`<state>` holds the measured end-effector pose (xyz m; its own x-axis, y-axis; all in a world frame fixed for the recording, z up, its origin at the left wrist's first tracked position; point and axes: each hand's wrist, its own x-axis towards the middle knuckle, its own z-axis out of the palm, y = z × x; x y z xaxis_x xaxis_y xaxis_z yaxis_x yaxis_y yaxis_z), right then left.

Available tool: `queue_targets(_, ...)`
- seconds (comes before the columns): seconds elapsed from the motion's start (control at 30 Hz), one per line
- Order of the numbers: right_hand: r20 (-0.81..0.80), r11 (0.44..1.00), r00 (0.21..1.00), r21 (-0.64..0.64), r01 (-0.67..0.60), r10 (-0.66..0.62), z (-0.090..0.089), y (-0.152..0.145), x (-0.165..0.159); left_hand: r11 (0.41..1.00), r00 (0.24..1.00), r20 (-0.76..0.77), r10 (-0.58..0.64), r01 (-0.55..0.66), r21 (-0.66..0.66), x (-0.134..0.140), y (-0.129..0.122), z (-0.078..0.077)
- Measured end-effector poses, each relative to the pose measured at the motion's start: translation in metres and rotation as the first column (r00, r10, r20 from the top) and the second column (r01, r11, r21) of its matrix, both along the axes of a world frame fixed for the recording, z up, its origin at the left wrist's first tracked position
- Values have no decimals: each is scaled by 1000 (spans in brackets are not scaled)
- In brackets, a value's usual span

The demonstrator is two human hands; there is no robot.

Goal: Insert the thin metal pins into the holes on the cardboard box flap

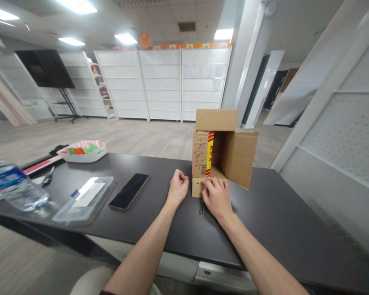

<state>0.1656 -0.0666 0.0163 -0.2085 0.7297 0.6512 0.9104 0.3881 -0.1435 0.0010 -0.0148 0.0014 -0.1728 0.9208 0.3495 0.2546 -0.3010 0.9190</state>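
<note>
An open cardboard box point(199, 164) lies on its side on the dark table, its opening facing me and its flaps spread. Dark round spots, like screw heads or holes, dot its left flap beside a yellow and red tape strip point(210, 153). My right hand point(217, 196) is at the lower flap, thumb and fingers pinched together against the cardboard; whatever they hold is hidden. Several thin metal screws or nails point(201, 206) lie just below that flap. My left hand point(178, 187) is closed with curled fingers, left of the box and apart from it; its contents cannot be made out.
Left on the table point(172, 229) are a black phone point(129, 191), a clear plastic case point(84, 199), a water bottle point(14, 182) lying tilted and a white basket point(83, 155) with colourful items. A perforated white panel point(341, 135) stands at the right.
</note>
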Motion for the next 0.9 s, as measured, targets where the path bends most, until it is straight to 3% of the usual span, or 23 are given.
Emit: queue_targets(0.9,109,991,987,-55,124,-118,-2,11,0,1000,1000,-21,12,-12,0,0,1,-1)
